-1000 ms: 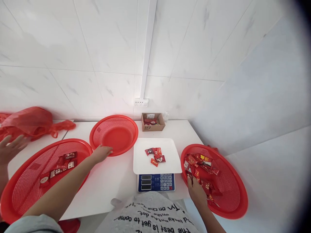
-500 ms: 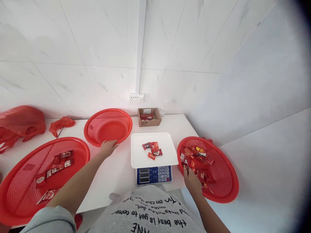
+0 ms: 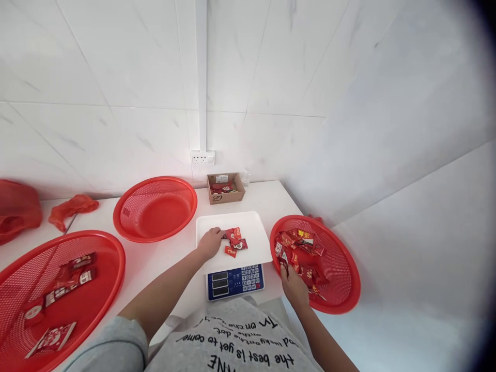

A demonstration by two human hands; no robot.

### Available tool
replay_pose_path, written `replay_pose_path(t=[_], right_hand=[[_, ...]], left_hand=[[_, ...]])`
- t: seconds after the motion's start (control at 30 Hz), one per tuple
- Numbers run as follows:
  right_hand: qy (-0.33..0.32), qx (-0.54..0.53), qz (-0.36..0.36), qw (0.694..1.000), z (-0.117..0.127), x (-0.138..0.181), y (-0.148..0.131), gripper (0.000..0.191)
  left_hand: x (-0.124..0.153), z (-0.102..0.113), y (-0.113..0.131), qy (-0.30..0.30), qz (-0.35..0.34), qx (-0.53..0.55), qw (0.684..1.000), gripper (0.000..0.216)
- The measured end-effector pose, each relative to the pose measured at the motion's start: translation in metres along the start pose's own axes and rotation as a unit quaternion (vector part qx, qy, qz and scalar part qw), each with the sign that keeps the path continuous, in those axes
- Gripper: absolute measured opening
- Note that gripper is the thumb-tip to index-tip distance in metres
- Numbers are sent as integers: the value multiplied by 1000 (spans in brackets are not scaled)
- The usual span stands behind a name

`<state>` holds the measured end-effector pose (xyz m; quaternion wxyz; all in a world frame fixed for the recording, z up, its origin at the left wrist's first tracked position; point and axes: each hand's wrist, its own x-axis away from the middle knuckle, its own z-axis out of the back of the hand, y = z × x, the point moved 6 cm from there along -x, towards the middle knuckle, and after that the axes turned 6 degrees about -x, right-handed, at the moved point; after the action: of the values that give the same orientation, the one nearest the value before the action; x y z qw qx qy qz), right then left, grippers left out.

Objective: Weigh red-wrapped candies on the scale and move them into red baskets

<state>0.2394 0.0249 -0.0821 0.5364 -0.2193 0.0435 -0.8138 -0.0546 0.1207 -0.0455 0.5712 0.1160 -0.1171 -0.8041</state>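
1. Red-wrapped snack packets (image 3: pixel 235 243) lie in a loose cluster on the white weighing pan (image 3: pixel 253 257), right under your left hand (image 3: pixel 211 244).
2. Your left hand is palm down with its fingers partly curled, and the fingertips meet the left end of that cluster. You cannot tell from this angle whether they grip a packet or only touch it.
3. Your right hand (image 3: pixel 295 285) reaches over the near-left rim of the right-hand red basket (image 3: pixel 345 292), its fingers bent inward at a dark-and-silver packet (image 3: pixel 284 258). How tightly they close on it is hidden from you.
4. More red packets fill part of that basket, just beyond your right fingers.
5. Below the pan, facing you, is the scale's blue keypad panel (image 3: pixel 235 282).
6. Behind the pan on the white worktop (image 3: pixel 158 258) sits a small cardboard box (image 3: pixel 228 197) with packets inside.
7. To your left stand two more red baskets: a rear one (image 3: pixel 155 238) and a near one (image 3: pixel 119 261), the near one holding several larger packets (image 3: pixel 54 338).
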Motion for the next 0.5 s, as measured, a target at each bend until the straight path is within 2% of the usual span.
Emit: replay_pose_path(t=[0.07, 0.17, 0.23, 0.3, 0.37, 0.4, 0.5], right_hand=[[-6, -33, -4, 999, 0, 1, 1, 51], [-6, -46, -2, 999, 2, 2, 1, 50], [-8, -42, 0, 999, 2, 3, 0, 49], [-11, -39, 2, 999, 3, 2, 0, 48], [-13, -37, 0, 999, 3, 2, -1, 48], [-13, -39, 0, 999, 3, 2, -1, 49], [-14, -49, 0, 999, 2, 2, 0, 49]], left_hand=[[2, 15, -17, 27, 30, -9, 999, 32], [9, 47, -56, 86, 105, -31, 990, 34], [16, 68, -82, 140, 169, -54, 974, 34], [22, 81, -95, 197, 210, -82, 954, 34], [22, 78, -87, 207, 186, -86, 957, 33], [20, 70, -76, 184, 148, -74, 969, 32], [13, 31, -22, 60, 2, -10, 998, 28]])
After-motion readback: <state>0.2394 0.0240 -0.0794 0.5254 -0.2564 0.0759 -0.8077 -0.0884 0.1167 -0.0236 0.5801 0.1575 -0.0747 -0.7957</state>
